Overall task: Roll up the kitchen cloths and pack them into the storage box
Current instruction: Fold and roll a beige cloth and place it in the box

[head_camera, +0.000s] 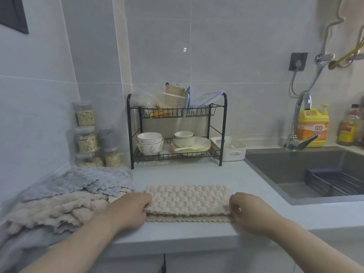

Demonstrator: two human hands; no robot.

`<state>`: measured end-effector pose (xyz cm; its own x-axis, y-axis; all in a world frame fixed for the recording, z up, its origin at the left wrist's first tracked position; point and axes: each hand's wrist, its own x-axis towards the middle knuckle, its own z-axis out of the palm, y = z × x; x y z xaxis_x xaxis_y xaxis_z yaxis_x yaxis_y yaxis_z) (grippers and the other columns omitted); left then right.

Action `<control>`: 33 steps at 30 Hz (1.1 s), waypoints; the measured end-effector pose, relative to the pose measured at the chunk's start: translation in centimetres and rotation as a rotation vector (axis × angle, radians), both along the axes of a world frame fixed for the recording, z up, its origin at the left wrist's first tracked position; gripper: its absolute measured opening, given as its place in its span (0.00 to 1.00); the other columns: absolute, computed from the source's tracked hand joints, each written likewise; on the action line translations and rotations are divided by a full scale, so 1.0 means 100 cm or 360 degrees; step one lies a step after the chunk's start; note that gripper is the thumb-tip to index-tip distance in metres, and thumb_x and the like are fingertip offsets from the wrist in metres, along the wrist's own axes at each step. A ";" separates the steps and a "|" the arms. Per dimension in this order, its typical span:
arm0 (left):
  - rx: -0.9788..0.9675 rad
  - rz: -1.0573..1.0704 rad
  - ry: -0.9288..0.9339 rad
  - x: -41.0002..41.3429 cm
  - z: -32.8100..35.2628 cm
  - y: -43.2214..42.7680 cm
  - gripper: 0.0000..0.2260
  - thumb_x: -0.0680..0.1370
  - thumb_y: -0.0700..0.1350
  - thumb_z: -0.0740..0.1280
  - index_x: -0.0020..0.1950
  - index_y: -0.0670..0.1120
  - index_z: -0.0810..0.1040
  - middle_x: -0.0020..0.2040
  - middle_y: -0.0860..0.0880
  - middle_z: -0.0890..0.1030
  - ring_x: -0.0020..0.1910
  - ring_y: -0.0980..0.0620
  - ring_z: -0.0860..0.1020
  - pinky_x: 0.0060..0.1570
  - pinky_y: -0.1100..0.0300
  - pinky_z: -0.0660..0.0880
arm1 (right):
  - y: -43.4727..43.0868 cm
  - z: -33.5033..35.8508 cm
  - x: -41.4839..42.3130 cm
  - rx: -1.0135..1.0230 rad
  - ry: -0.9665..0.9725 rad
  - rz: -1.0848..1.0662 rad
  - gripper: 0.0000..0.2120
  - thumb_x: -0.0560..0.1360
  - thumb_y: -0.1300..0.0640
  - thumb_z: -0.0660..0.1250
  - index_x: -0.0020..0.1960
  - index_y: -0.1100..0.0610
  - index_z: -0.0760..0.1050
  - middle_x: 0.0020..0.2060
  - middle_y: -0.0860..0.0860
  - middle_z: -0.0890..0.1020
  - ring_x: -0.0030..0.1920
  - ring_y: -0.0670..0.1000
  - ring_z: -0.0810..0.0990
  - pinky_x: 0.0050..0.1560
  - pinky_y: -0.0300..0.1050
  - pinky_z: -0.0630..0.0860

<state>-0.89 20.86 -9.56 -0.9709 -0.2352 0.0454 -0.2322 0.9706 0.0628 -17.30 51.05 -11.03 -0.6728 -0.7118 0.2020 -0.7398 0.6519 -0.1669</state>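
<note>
Pinching both short ends: your left hand (136, 207) has its fingers curled over the left end of the cloth (187, 200), and your right hand (248, 211) nips the right end between thumb and fingers. Both grips are closed on the same beige cloth.

It lies flat on the counter (256, 184), folded into a long strip, with the lower layer's scalloped edge peeking out on your side.

Here's the thing to watch: the strip's long axis runs left to right, straight from one hand to the other, parallel to the counter's front edge. A roll, I'd judge, wants to start at one short end and travel along that axis toward the other hand.

The box (230, 149) sits back and to the right, just beside the rack (177, 134) and well apart from the cloth, and your right hand is the nearer one to it. Rolling left to right would, I reckon, leave the finished roll on the box side.

The pile (65, 198) of unrolled cloths, grey and beige, waits just beside your left hand. What's in the box, I can't tell.
</note>
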 end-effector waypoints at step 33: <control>0.0177 0.0032 -0.0174 -0.059 -0.021 0.029 0.34 0.77 0.68 0.49 0.79 0.55 0.43 0.79 0.51 0.41 0.78 0.51 0.40 0.74 0.55 0.39 | -0.071 -0.002 -0.016 -0.0241 -0.0467 -0.0125 0.21 0.79 0.44 0.57 0.65 0.55 0.71 0.68 0.53 0.70 0.71 0.55 0.64 0.70 0.46 0.62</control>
<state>-6.78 23.79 -11.71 -0.9637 -0.2521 -0.0875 -0.2626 0.9543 0.1428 -18.86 43.95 -11.23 -0.7693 -0.6324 0.0913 -0.5947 0.6563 -0.4643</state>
